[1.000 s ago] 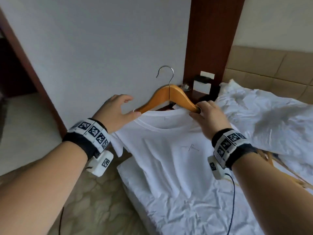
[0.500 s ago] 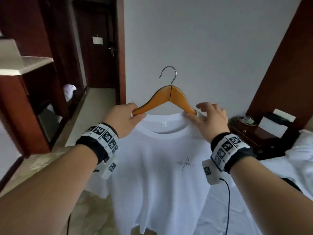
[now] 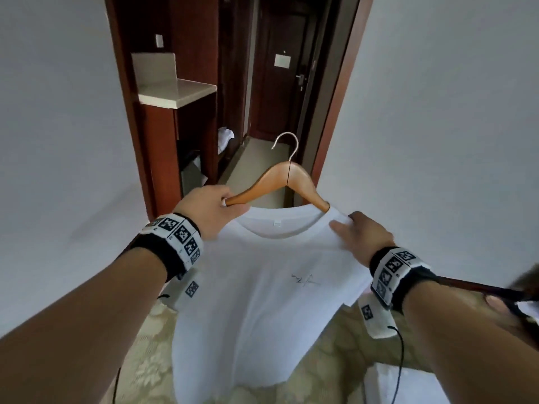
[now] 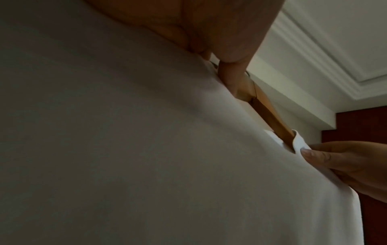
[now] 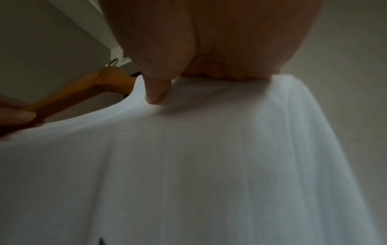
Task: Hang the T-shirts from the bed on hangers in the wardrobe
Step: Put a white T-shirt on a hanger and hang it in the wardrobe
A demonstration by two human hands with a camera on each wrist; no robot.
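Out in front of the dark wooden doorway [image 3: 280,68], so not at the wardrobe yet. Left hand [image 3: 208,211] has its fingers wrapped round the left arm of the light wooden hanger with the metal hook [image 3: 277,183]; the plain white T-shirt [image 3: 262,301] drapes from it mid-air, and right hand [image 3: 363,236] pinches the shirt's right shoulder. Shirt's on, I'd say; carrying and hooking remain, plus whatever other shirts there are.

Black wristbands [image 3: 163,252] carry checkered tags and cabled cameras.
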